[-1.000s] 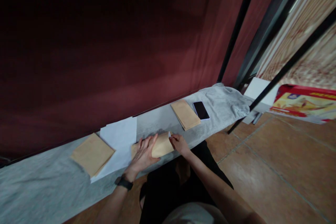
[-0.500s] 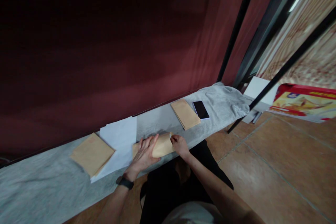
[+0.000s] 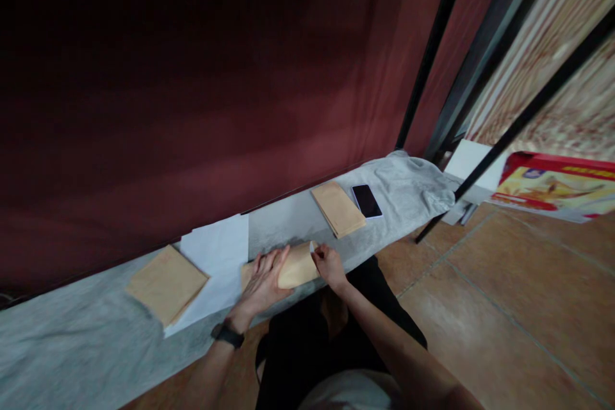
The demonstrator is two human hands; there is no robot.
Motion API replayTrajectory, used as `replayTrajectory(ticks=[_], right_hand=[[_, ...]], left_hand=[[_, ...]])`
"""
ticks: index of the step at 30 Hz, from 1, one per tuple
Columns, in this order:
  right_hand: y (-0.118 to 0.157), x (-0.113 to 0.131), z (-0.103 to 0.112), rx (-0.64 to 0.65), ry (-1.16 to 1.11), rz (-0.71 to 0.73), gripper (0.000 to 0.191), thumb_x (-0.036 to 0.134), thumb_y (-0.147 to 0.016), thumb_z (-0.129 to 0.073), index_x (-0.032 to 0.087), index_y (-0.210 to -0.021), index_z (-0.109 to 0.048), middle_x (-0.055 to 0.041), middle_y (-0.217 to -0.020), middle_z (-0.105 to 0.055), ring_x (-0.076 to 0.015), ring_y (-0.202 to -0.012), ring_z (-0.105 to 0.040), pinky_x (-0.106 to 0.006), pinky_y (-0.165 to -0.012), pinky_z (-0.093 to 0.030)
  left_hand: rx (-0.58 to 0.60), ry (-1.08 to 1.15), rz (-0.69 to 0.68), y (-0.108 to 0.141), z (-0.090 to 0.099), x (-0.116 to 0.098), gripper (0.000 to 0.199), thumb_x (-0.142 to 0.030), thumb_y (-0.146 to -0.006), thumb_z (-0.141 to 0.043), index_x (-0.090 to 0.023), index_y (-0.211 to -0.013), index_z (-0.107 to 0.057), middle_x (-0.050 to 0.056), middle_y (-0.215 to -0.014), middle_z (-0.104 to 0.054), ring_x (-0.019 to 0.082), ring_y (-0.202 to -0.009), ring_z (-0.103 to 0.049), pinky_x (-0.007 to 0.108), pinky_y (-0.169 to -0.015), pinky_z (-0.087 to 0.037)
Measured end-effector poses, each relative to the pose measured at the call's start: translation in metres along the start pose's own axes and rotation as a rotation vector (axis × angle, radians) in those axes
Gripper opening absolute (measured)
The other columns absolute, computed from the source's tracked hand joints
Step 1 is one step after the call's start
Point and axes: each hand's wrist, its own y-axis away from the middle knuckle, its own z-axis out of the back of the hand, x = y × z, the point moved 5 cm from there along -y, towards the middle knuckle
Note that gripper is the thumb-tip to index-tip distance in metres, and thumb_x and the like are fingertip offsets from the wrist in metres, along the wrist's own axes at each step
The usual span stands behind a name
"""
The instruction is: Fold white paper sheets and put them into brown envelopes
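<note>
A brown paper envelope (image 3: 298, 266) lies on the cloth-covered bench in front of me. My left hand (image 3: 265, 280) rests flat across its left part, fingers stretched and thumb spread along the paper. At the envelope's right end, my right hand (image 3: 328, 264) is closed in a pinch on its edge. A small white patch shows beside those fingertips; whether it is paper inside or a strip on the flap, I cannot tell. White paper sheets (image 3: 221, 246) lie left of my left hand, partly under a pile of brown envelopes (image 3: 168, 283).
More brown envelopes (image 3: 338, 208) lie beyond my right hand, beside a dark-screened phone (image 3: 367, 200). The narrow bench wears a grey cloth (image 3: 408, 179) and stands against a dark red panel (image 3: 216, 109). Black poles (image 3: 435, 45) rise at its right end, near a red-and-yellow box (image 3: 557, 186).
Both hands stay in nearly the same place on the envelope. The white patch by my right fingertips shows slightly more. The whole view has shifted a little.
</note>
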Motion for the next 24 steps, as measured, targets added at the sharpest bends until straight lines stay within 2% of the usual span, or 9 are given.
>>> replayTrajectory(ticks=[7,11,13,16,18,20,22,24], right_hand=[[0.000,-0.006,-0.001,-0.054,-0.144,-0.010,0.006,0.016,-0.081,-0.061,0.021,-0.084,-0.060,-0.0022,-0.077,-0.069,-0.0181,-0.074,-0.066,-0.026,-0.068,-0.048],[-0.002,-0.009,0.000,-0.072,-0.257,-0.034,0.025,0.016,-0.075,-0.062,0.021,-0.099,-0.060,-0.0003,-0.079,-0.069,-0.0179,-0.074,-0.065,-0.027,-0.068,-0.049],[-0.004,-0.010,-0.001,-0.068,-0.316,-0.050,0.021,0.018,-0.072,-0.063,0.022,-0.093,-0.062,0.0014,-0.073,-0.067,-0.0175,-0.071,-0.063,-0.026,-0.066,-0.047],[-0.009,-0.013,-0.003,-0.057,-0.418,-0.082,0.002,0.023,-0.070,-0.061,0.022,-0.071,-0.060,0.0030,-0.062,-0.061,-0.0158,-0.064,-0.058,-0.025,-0.060,-0.044],[-0.012,-0.015,-0.005,-0.064,-0.500,-0.115,0.008,0.027,-0.067,-0.060,0.022,-0.063,-0.056,0.0038,-0.058,-0.057,-0.0145,-0.059,-0.054,-0.024,-0.055,-0.041],[-0.014,-0.016,-0.008,-0.072,-0.595,-0.153,0.012,0.032,-0.065,-0.061,0.022,-0.064,-0.054,0.0046,-0.056,-0.055,-0.0134,-0.056,-0.052,-0.023,-0.052,-0.039],[-0.013,-0.015,-0.012,-0.068,-0.698,-0.188,0.018,0.037,-0.063,-0.062,0.022,-0.067,-0.053,0.0050,-0.055,-0.054,-0.0129,-0.053,-0.051,-0.023,-0.049,-0.039],[-0.009,-0.014,-0.017,-0.052,-0.795,-0.215,0.024,0.041,-0.062,-0.064,0.022,-0.071,-0.053,0.0043,-0.058,-0.056,-0.0133,-0.053,-0.053,-0.024,-0.050,-0.042]], left_hand=[[-0.001,-0.013,-0.009,-0.001,0.000,-0.001,0.109,-0.044,-0.072,-0.075,-0.025,-0.159,-0.012,0.013,-0.147,-0.045,0.034,-0.138,-0.040,0.057,-0.120,-0.015],[0.009,-0.010,-0.012,-0.003,0.000,0.000,0.107,-0.043,-0.073,-0.074,-0.025,-0.158,-0.012,0.014,-0.148,-0.044,0.034,-0.139,-0.039,0.058,-0.120,-0.014],[0.013,-0.001,-0.019,-0.004,0.001,0.002,0.107,-0.042,-0.073,-0.075,-0.025,-0.158,-0.012,0.015,-0.150,-0.043,0.034,-0.141,-0.037,0.059,-0.121,-0.013],[-0.013,0.046,-0.025,-0.004,0.004,0.004,0.107,-0.042,-0.073,-0.077,-0.027,-0.158,-0.015,0.014,-0.156,-0.035,0.035,-0.146,-0.030,0.059,-0.121,-0.013],[-0.110,0.119,0.024,0.000,0.008,0.005,0.102,-0.044,-0.074,-0.077,-0.028,-0.157,-0.020,0.013,-0.161,-0.028,0.036,-0.149,-0.023,0.060,-0.121,-0.014],[-0.311,0.256,0.173,0.009,0.012,0.006,0.092,-0.047,-0.079,-0.073,-0.027,-0.155,-0.026,0.013,-0.163,-0.023,0.035,-0.150,-0.019,0.057,-0.121,-0.016],[-0.564,0.489,0.427,0.025,0.009,0.008,0.081,-0.047,-0.083,-0.069,-0.026,-0.152,-0.032,0.013,-0.161,-0.025,0.032,-0.149,-0.023,0.052,-0.121,-0.023],[-0.722,0.851,0.707,0.040,-0.007,0.004,0.071,-0.047,-0.085,-0.068,-0.025,-0.146,-0.038,0.014,-0.152,-0.040,0.030,-0.143,-0.038,0.047,-0.116,-0.036]])
